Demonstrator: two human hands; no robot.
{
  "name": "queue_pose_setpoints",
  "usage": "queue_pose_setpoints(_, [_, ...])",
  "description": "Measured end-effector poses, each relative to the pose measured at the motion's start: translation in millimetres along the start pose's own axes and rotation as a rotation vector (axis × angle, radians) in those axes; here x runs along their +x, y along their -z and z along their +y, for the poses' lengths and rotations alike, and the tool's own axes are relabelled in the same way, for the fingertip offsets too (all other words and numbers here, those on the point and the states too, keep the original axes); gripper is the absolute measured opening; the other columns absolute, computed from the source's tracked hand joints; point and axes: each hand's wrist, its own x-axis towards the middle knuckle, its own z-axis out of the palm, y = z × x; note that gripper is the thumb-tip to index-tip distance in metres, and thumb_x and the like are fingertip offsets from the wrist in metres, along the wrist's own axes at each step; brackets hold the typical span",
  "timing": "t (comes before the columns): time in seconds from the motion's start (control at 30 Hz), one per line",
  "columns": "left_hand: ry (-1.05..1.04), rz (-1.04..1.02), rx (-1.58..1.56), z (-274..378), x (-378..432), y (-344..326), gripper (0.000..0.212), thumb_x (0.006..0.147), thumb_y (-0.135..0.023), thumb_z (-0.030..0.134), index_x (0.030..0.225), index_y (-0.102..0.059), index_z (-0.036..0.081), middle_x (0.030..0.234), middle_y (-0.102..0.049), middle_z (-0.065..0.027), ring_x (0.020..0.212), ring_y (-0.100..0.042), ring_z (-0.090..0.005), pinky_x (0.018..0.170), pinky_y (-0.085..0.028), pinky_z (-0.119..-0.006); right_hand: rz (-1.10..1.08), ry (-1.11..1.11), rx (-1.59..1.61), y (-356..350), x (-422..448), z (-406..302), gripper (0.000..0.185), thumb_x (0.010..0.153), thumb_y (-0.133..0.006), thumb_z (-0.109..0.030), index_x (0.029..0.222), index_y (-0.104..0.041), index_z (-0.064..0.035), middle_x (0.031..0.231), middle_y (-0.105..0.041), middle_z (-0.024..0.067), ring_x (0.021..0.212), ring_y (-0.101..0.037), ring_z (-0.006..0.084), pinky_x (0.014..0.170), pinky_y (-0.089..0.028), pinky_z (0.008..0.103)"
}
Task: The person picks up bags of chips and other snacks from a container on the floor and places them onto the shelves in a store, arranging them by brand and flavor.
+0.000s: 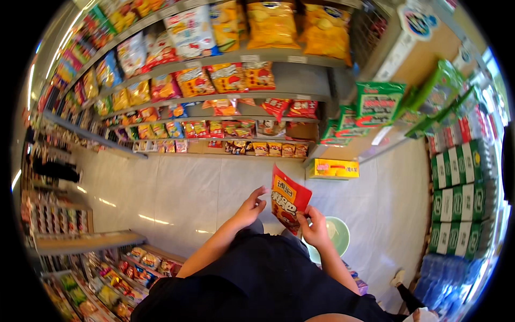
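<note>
A red and yellow snack bag hangs upright in front of me, pinched at its right edge by my right hand. The bag bears large printed writing. To its left is my left hand, fingers apart and holding nothing, a small gap from the bag. Below my right forearm, a pale green basin is partly hidden by that arm. On the shelf ahead stand red and orange snack bags of a similar look.
Shelves of packaged snacks run along the front. A yellow carton sits on the tiled floor by the shelf end, where green packets hang. Stacked green-and-white cases line the right. Another person's leg shows at lower right.
</note>
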Motion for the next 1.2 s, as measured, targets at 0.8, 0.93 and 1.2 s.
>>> queue_pose_setpoints(0.8, [-0.398, 0.389, -0.439, 133, -36, 120, 0.013, 0.088, -0.07, 0.009, 0.078, -0.064, 0.002, 0.067, -0.056, 0.0055, 0.059, -0.042, -0.0014, 0.053, -0.032, -0.019, 0.089, -0.104, 0.631, -42, 74, -132, 0.011, 0.097, -0.057, -0.009, 0.098, -0.057, 0.002, 0.086, -0.061, 0.0001, 0.075, -0.051, 0.0031, 0.068, -0.042, 0.0185])
queue_pose_setpoints(0.93, [-0.43, 0.449, -0.285, 137, -25, 130, 0.017, 0.084, -0.073, 0.007, 0.072, -0.063, 0.001, 0.064, -0.054, 0.0041, 0.054, -0.037, -0.0013, 0.048, -0.028, -0.02, 0.139, -0.103, 0.585, -46, 76, -134, 0.012, 0.097, -0.058, -0.01, 0.098, -0.057, 0.0021, 0.085, -0.061, -0.0001, 0.074, -0.051, 0.0029, 0.067, -0.041, 0.0185])
queue_pose_setpoints(1.2, [-0.432, 0.428, -0.239, 135, 1, 157, 0.016, 0.083, -0.073, 0.006, 0.074, -0.063, -0.002, 0.064, -0.055, 0.0013, 0.053, -0.039, -0.0016, 0.047, -0.028, -0.02, 0.28, -0.179, 0.412, -68, 95, -140, 0.014, 0.095, -0.061, -0.011, 0.094, -0.058, 0.0024, 0.08, -0.061, -0.0007, 0.07, -0.051, 0.0022, 0.063, -0.041, 0.0175])
